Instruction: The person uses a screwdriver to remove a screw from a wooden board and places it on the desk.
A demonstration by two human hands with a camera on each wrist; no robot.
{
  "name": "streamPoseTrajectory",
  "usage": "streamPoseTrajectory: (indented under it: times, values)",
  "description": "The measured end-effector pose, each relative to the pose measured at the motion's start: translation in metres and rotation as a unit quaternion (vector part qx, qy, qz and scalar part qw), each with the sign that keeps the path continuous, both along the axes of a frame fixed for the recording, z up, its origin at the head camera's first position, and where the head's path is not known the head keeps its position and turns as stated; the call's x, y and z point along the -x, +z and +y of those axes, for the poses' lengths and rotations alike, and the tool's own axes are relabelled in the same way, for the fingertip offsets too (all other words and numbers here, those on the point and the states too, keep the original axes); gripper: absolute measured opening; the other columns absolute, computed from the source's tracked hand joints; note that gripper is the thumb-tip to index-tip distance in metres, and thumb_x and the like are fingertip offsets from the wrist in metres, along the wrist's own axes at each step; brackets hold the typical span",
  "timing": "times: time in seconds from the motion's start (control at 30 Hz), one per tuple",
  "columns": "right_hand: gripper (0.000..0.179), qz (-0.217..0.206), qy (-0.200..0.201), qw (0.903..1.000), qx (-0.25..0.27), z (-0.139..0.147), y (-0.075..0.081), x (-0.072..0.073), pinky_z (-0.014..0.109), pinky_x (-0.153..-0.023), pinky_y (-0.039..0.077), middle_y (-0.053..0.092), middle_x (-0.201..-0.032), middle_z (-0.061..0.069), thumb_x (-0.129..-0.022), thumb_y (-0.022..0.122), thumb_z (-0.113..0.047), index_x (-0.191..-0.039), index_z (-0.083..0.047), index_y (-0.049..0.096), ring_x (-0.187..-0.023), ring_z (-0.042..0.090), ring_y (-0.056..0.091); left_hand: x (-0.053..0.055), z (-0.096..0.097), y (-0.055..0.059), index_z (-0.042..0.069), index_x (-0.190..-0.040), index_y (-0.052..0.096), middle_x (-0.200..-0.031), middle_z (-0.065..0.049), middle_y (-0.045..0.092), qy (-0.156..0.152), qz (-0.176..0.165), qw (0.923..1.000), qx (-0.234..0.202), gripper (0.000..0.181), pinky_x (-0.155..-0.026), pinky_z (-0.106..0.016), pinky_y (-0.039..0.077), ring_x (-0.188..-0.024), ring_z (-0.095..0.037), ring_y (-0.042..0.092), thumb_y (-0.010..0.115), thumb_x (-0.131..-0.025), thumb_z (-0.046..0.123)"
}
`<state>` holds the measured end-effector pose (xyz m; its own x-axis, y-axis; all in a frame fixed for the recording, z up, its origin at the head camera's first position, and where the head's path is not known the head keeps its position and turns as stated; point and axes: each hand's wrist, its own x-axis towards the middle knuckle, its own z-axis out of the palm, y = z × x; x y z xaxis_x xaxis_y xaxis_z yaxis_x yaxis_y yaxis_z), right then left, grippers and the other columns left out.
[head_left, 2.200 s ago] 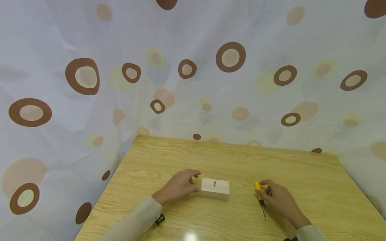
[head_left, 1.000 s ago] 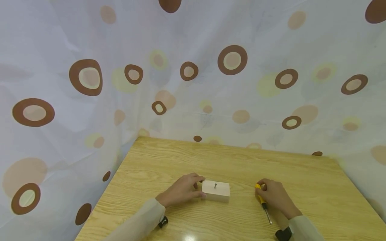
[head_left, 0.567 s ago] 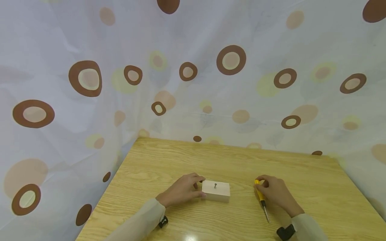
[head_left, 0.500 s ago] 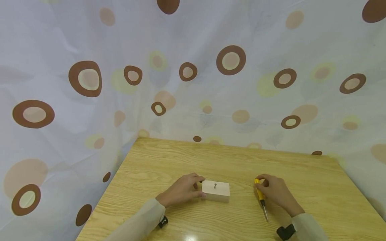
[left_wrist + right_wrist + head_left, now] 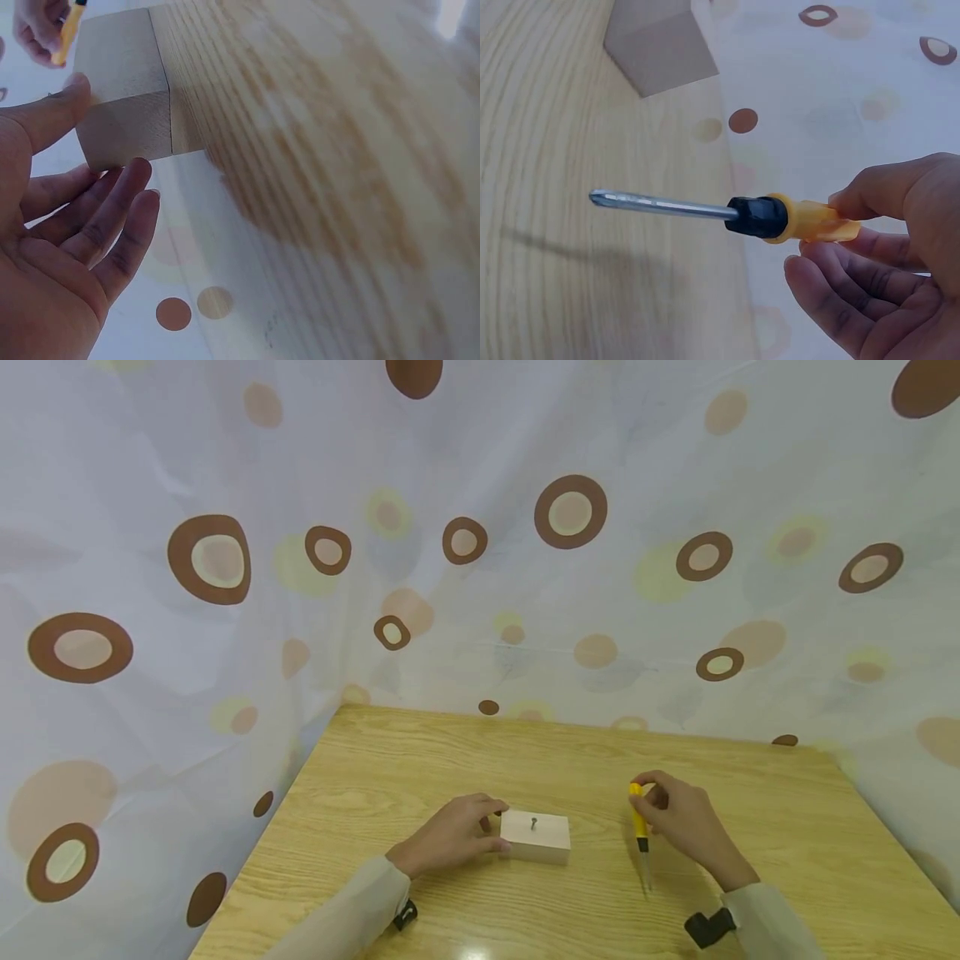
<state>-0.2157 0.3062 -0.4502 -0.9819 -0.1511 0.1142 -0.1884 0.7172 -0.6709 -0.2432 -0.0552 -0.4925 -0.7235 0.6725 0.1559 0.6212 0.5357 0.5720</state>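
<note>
Clearly, the step in hand is calling for two things at once, a steady block and a well-controlled tool. The wooden block (image 5: 535, 843) is lying flat on the counter (image 5: 420, 752) in front of the person, and a small screw (image 5: 534, 822) is standing head-up in its top face (how deep it is sitting, I cannot tell). The screwdriver (image 5: 640, 822) is hanging to the right of the block, well apart from it, its shaft pointing downward and, judging by the separate shadow, not touching the counter. Anyone handling this well would probably be keeping the block from sliding, taking a fuller hold of the yellow handle (image 5: 810, 219), and lining the shaft up with the screw before putting any weight on it. As for the hands, the left hand (image 5: 450, 839) is gripping the block's left end, its thumb pressing the near side and its index finger reaching the far corner, while the other fingers are curving loosely. The right hand (image 5: 690, 827) is pinching the handle's end between thumb and index finger, with its remaining fingers bending slackly underneath.
</note>
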Motion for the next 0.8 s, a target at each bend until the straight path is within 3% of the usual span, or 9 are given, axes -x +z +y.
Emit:
streamPoseTrajectory:
  times: [0.47,0.8]
  values:
    - [0.027,0.097,0.01,0.9951,0.018,-0.016,0.02,0.0,0.029,-0.054,0.053,0.063,-0.081,-0.001,-0.095,0.06,-0.033,-0.118,-0.02,0.056,-0.064,0.019,0.063,0.0,-0.002,0.0,0.017,-0.131,0.056,-0.121,0.009,0.058,-0.011,-0.016,0.9997,-0.017,0.055,-0.075,-0.019,0.049,-0.09,-0.003,0.06,0.063,-0.087,0.048]
    - [0.027,0.115,0.021,0.9922,0.043,-0.028,0.031,0.001,0.031,-0.057,0.055,0.064,-0.084,0.0,-0.094,0.061,-0.03,-0.118,-0.019,0.056,-0.063,0.016,0.064,0.0,-0.003,-0.001,0.019,-0.131,0.055,-0.122,0.009,0.058,-0.012,-0.024,0.9993,-0.025,0.053,-0.076,-0.021,0.05,-0.091,-0.003,0.06,0.063,-0.087,0.048]
